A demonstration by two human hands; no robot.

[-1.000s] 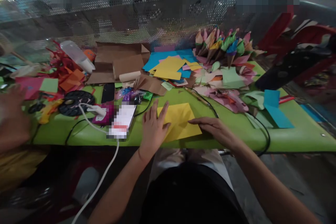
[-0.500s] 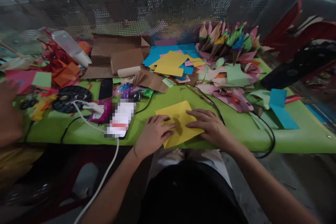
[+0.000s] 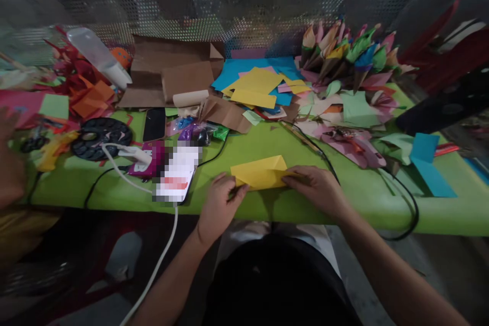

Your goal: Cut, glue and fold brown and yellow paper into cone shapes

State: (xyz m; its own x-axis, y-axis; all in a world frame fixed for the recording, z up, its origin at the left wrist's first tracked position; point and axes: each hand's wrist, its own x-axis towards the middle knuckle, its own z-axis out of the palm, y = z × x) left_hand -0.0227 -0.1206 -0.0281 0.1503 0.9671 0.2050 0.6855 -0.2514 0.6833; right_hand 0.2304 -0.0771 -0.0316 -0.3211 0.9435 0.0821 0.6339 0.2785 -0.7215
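Observation:
A yellow sheet of paper (image 3: 262, 172), folded over into a narrow strip, is held near the front edge of the green table. My left hand (image 3: 223, 201) pinches its left end between thumb and fingers. At the right end, my right hand (image 3: 317, 183) grips the paper the same way. Left of the paper lies a phone (image 3: 179, 173) with a blurred screen, a white cable (image 3: 160, 260) running from its lower end.
Brown paper (image 3: 187, 79), blue sheets (image 3: 233, 74) and paper cone flowers (image 3: 344, 56) line the back. A black palette (image 3: 100, 137), a yellow glue gun (image 3: 55, 150) and a second phone (image 3: 154, 125) lie left. Another person's hand (image 3: 9, 158) is at the far left.
The yellow sheet, lying flat before, is now folded over toward me into a strip. My hands have gone from resting spread on it to pinching its two ends.

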